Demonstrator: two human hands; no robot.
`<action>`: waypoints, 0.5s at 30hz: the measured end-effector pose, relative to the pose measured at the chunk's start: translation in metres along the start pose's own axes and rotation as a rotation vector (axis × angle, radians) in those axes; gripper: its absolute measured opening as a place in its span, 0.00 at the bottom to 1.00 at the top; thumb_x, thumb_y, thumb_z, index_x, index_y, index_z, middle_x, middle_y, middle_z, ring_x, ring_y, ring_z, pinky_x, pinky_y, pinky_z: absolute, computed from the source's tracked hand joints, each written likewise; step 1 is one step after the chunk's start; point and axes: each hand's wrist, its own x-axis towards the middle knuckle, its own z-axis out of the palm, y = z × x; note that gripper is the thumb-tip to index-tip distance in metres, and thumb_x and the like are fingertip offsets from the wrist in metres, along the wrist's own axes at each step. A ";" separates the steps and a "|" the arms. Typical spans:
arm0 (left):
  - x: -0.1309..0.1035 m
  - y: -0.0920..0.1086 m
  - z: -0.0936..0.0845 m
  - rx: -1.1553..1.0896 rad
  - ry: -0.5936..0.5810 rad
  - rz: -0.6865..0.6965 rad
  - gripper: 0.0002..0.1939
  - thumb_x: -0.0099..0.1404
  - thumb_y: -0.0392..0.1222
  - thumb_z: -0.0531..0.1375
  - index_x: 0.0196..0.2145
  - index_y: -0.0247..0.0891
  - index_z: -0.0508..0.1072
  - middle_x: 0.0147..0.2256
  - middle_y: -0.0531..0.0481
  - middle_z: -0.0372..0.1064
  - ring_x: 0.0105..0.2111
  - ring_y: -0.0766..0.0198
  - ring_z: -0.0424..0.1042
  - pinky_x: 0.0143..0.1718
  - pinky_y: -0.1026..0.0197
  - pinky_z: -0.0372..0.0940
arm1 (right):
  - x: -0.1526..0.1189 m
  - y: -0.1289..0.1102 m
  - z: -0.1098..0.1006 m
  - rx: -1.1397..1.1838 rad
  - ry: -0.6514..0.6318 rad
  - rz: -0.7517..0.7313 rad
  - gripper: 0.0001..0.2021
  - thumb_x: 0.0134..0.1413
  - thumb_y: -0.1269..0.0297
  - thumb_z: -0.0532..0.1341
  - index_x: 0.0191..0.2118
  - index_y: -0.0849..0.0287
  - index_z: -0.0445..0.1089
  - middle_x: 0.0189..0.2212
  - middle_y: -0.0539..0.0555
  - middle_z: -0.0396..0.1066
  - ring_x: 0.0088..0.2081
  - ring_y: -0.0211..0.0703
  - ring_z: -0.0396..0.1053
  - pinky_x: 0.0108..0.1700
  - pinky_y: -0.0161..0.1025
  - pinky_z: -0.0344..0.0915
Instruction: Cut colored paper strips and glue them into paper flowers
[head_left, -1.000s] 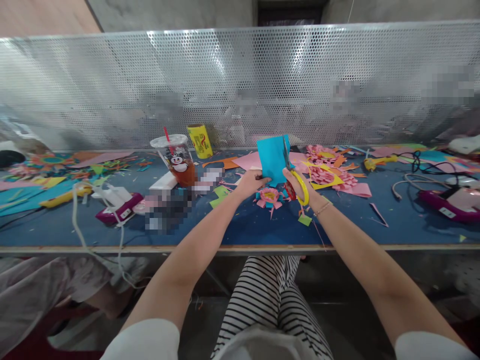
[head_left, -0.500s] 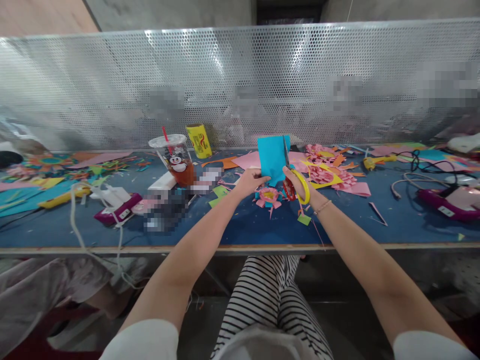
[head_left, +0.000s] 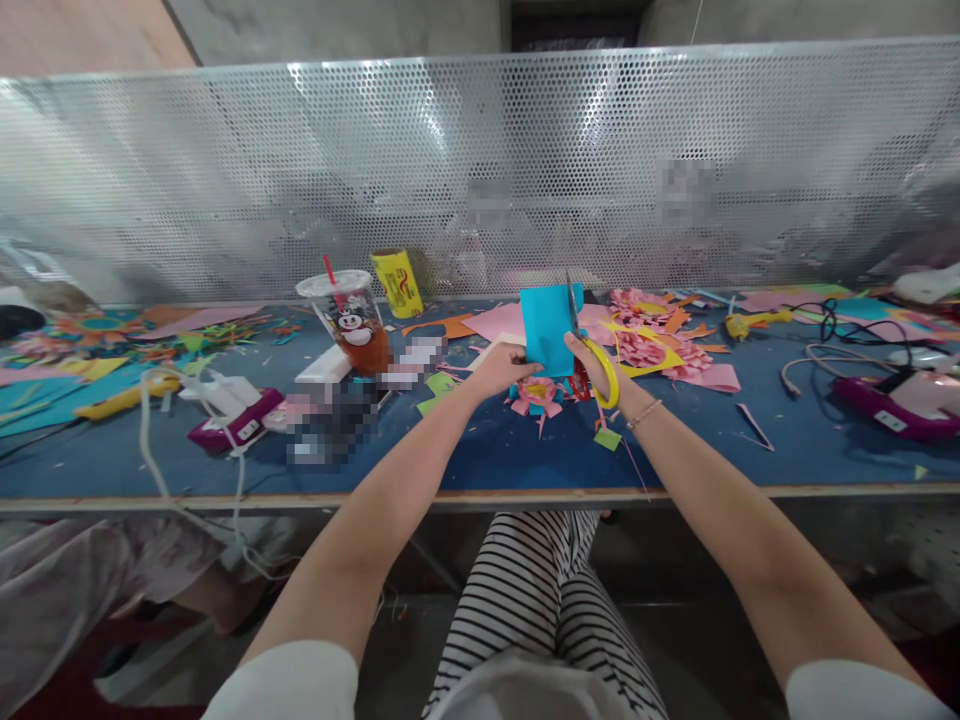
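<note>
My left hand pinches the lower left edge of a blue sheet of paper, which stands upright above the table. In my right hand is a pair of scissors with yellow and red handles. Their blades point up along the sheet's right edge; whether they bite into the paper I cannot tell. Just below the sheet a pink and blue paper flower with a yellow centre lies on the table, partly hidden by the paper and my hands.
Left of my hands stand a plastic cup of drink with a red straw and a yellow can. Pink paper flowers lie to the right. Purple power strips with cables sit on both sides. A perforated metal screen closes the back.
The blue sheet has come down slightly and to the right, with my left hand lower too. The scissors' blade tip now shows above the sheet's top edge.
</note>
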 end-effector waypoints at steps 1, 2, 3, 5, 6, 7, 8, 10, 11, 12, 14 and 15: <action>0.000 0.000 0.000 0.004 0.002 0.001 0.20 0.48 0.50 0.62 0.14 0.34 0.60 0.14 0.58 0.53 0.17 0.74 0.52 0.19 0.67 0.48 | 0.000 0.001 0.000 -0.015 0.007 -0.001 0.25 0.50 0.38 0.50 0.21 0.56 0.54 0.11 0.46 0.52 0.16 0.34 0.53 0.19 0.35 0.53; 0.000 0.001 0.000 0.003 0.002 0.001 0.19 0.48 0.50 0.62 0.14 0.34 0.60 0.14 0.58 0.53 0.17 0.74 0.52 0.19 0.67 0.48 | 0.000 0.002 0.000 -0.030 0.021 -0.008 0.25 0.51 0.38 0.49 0.21 0.56 0.53 0.11 0.46 0.52 0.16 0.34 0.53 0.19 0.35 0.52; -0.001 0.001 0.000 -0.002 0.003 -0.001 0.19 0.48 0.50 0.62 0.14 0.34 0.61 0.14 0.58 0.53 0.17 0.74 0.52 0.19 0.67 0.48 | 0.001 0.004 0.000 -0.046 0.039 -0.018 0.25 0.51 0.37 0.49 0.21 0.56 0.53 0.12 0.46 0.53 0.16 0.34 0.52 0.19 0.35 0.52; -0.001 0.002 0.000 -0.020 -0.002 -0.004 0.19 0.49 0.50 0.62 0.14 0.34 0.61 0.14 0.58 0.53 0.17 0.73 0.53 0.19 0.67 0.49 | 0.004 0.010 -0.001 -0.070 0.072 -0.039 0.26 0.50 0.37 0.49 0.21 0.56 0.53 0.12 0.47 0.53 0.17 0.34 0.52 0.19 0.36 0.52; -0.002 0.002 0.000 -0.030 -0.005 -0.006 0.19 0.49 0.50 0.62 0.14 0.35 0.61 0.14 0.58 0.53 0.16 0.73 0.54 0.19 0.67 0.49 | 0.005 0.012 -0.002 -0.078 0.077 -0.046 0.26 0.50 0.37 0.49 0.20 0.57 0.53 0.12 0.47 0.53 0.17 0.34 0.52 0.19 0.35 0.51; -0.002 0.003 0.000 -0.039 -0.011 -0.009 0.19 0.49 0.50 0.62 0.15 0.35 0.61 0.14 0.57 0.54 0.16 0.73 0.54 0.19 0.67 0.50 | 0.006 0.015 -0.003 -0.084 0.079 -0.049 0.26 0.50 0.37 0.49 0.20 0.57 0.53 0.12 0.48 0.54 0.17 0.34 0.52 0.19 0.35 0.51; -0.002 0.003 0.000 -0.045 -0.016 -0.012 0.19 0.49 0.50 0.62 0.15 0.34 0.61 0.14 0.57 0.54 0.17 0.73 0.55 0.19 0.67 0.50 | 0.007 0.016 -0.003 -0.086 0.078 -0.047 0.26 0.49 0.37 0.50 0.20 0.57 0.53 0.12 0.48 0.54 0.17 0.34 0.52 0.19 0.35 0.50; -0.002 0.004 0.000 -0.047 -0.019 -0.018 0.19 0.49 0.50 0.62 0.15 0.34 0.61 0.14 0.57 0.55 0.17 0.73 0.55 0.19 0.67 0.50 | 0.008 0.017 -0.004 -0.079 0.073 -0.042 0.26 0.49 0.37 0.50 0.19 0.57 0.54 0.12 0.48 0.54 0.16 0.34 0.51 0.18 0.35 0.49; -0.002 0.004 0.000 -0.042 -0.014 -0.020 0.19 0.49 0.50 0.62 0.15 0.34 0.61 0.14 0.57 0.55 0.16 0.73 0.55 0.19 0.67 0.50 | 0.007 0.016 -0.004 -0.070 0.069 -0.040 0.26 0.49 0.37 0.51 0.19 0.57 0.54 0.11 0.47 0.54 0.16 0.33 0.51 0.18 0.35 0.49; -0.002 0.004 -0.001 -0.036 -0.007 -0.019 0.19 0.49 0.50 0.62 0.14 0.34 0.61 0.14 0.57 0.55 0.16 0.73 0.55 0.19 0.67 0.50 | 0.007 0.015 -0.004 -0.058 0.062 -0.035 0.26 0.49 0.37 0.51 0.19 0.57 0.54 0.11 0.47 0.54 0.15 0.33 0.51 0.18 0.35 0.49; -0.002 0.004 -0.001 -0.031 -0.006 -0.014 0.19 0.49 0.50 0.62 0.14 0.34 0.60 0.14 0.57 0.54 0.16 0.73 0.54 0.18 0.67 0.49 | 0.005 0.012 -0.003 -0.028 0.035 -0.023 0.26 0.50 0.38 0.51 0.18 0.57 0.55 0.10 0.48 0.54 0.14 0.33 0.52 0.17 0.35 0.50; -0.002 0.004 -0.001 -0.034 -0.014 -0.012 0.19 0.49 0.50 0.62 0.15 0.34 0.60 0.14 0.57 0.55 0.16 0.73 0.54 0.18 0.67 0.49 | 0.005 0.010 -0.003 -0.007 0.019 -0.018 0.27 0.50 0.38 0.51 0.17 0.57 0.55 0.10 0.48 0.54 0.14 0.33 0.53 0.17 0.35 0.50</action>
